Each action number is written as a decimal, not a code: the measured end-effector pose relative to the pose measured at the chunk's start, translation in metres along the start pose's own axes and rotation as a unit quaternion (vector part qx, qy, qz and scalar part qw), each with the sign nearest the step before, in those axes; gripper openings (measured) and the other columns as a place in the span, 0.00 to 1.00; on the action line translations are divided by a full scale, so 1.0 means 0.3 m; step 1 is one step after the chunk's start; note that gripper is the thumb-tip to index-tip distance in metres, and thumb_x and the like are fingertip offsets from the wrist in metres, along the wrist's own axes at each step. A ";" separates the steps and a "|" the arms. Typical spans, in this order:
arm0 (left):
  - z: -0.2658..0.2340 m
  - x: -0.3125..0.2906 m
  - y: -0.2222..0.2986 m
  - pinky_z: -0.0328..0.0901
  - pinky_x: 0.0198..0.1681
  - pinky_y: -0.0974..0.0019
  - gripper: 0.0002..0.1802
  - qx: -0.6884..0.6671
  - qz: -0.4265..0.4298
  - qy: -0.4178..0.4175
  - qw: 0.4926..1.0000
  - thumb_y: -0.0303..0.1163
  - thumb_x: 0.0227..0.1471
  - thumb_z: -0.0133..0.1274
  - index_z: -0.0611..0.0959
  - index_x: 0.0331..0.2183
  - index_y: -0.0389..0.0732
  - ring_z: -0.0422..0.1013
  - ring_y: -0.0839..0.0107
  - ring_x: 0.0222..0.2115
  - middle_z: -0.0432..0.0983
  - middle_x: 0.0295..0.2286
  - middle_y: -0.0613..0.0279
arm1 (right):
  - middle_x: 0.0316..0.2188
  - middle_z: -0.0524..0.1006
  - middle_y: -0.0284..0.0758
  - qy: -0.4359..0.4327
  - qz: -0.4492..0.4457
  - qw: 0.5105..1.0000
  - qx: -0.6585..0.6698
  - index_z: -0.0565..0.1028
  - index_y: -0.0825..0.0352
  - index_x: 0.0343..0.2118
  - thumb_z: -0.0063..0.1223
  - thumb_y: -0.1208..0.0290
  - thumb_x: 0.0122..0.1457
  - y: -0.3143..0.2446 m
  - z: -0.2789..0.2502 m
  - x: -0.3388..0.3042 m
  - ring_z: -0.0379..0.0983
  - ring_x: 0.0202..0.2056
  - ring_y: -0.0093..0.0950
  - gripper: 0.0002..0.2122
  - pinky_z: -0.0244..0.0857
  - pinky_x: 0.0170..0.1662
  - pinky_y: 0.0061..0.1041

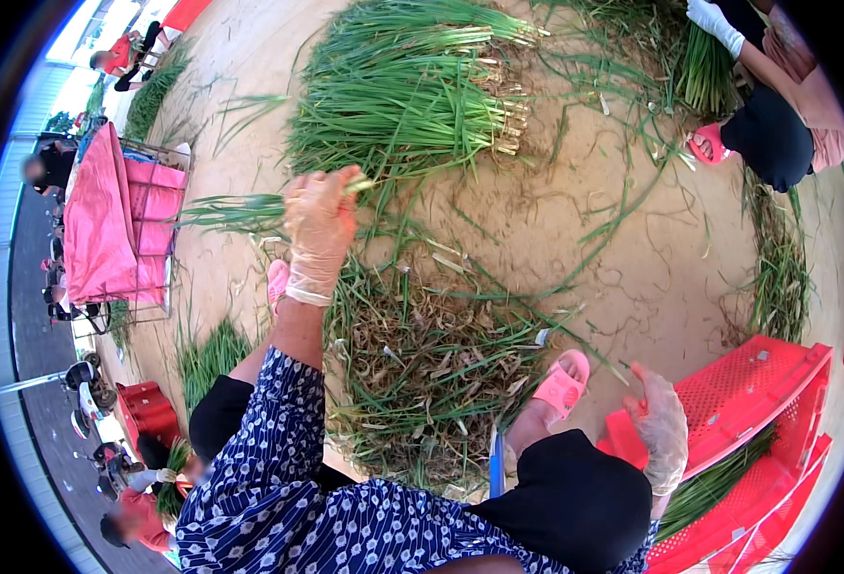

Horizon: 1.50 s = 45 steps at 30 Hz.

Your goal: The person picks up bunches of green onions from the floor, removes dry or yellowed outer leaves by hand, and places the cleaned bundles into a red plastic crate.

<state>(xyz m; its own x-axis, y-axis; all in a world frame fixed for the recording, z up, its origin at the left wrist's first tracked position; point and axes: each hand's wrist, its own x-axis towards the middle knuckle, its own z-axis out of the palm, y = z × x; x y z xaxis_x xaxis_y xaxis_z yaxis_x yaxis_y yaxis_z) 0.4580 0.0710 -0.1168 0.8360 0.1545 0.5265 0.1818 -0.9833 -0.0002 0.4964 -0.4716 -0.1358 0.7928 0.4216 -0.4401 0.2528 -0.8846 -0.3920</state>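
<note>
My left hand (319, 228), in a thin clear glove, reaches forward and grips a green onion stalk (235, 208) whose leaves trail to the left. Just beyond it lies a big stack of green onions (403, 91) with pale root ends pointing right. My right hand (661, 426), also gloved, hangs with fingers apart and nothing in it above a red plastic crate (738, 387) at my right. Between my feet in pink sandals (561, 383) lies a heap of trimmed leaves and dry husks (432, 364).
Another person (776, 105) squats at the upper right, a white-gloved hand on a green onion bundle (704, 72). A pink cloth covers a rack of crates (106, 225) at the left. More people sit at the lower left and far upper left. Loose leaves litter the dirt ground.
</note>
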 end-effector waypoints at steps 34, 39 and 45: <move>0.890 0.333 0.370 0.76 0.34 0.61 0.39 0.141 0.086 -0.371 0.914 0.22 0.55 0.50 0.57 0.66 0.44 0.75 0.61 0.39 0.71 0.42 0.57 | 0.55 0.73 0.45 -0.107 -0.010 0.994 -0.004 0.66 0.64 0.62 0.64 0.62 0.52 -0.003 -0.012 0.021 0.68 0.55 0.47 0.33 0.64 0.58 0.44; 0.814 0.137 0.283 0.74 0.29 0.64 0.20 0.133 0.192 -0.293 0.927 0.28 0.52 0.53 0.76 0.48 0.41 0.75 0.64 0.35 0.73 0.34 0.62 | 0.56 0.72 0.47 -0.087 -0.027 0.996 0.004 0.68 0.67 0.60 0.64 0.68 0.51 -0.022 -0.027 0.018 0.68 0.56 0.46 0.31 0.64 0.58 0.42; 0.680 -0.054 0.245 0.70 0.47 0.55 0.11 0.059 0.233 -0.344 0.908 0.29 0.44 0.56 0.83 0.35 0.45 0.70 0.60 0.46 0.73 0.38 0.61 | 0.55 0.73 0.46 -0.063 -0.043 0.997 -0.013 0.68 0.65 0.60 0.65 0.67 0.51 -0.011 -0.006 0.009 0.69 0.55 0.45 0.32 0.65 0.58 0.41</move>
<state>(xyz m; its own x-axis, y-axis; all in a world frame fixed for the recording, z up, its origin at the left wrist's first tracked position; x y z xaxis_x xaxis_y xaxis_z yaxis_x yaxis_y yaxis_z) 0.5633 0.0159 -0.2987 0.9546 -0.2126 -0.2087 -0.2544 -0.9464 -0.1993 0.4987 -0.4679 -0.1343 0.6921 0.5162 -0.5045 0.3321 -0.8483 -0.4125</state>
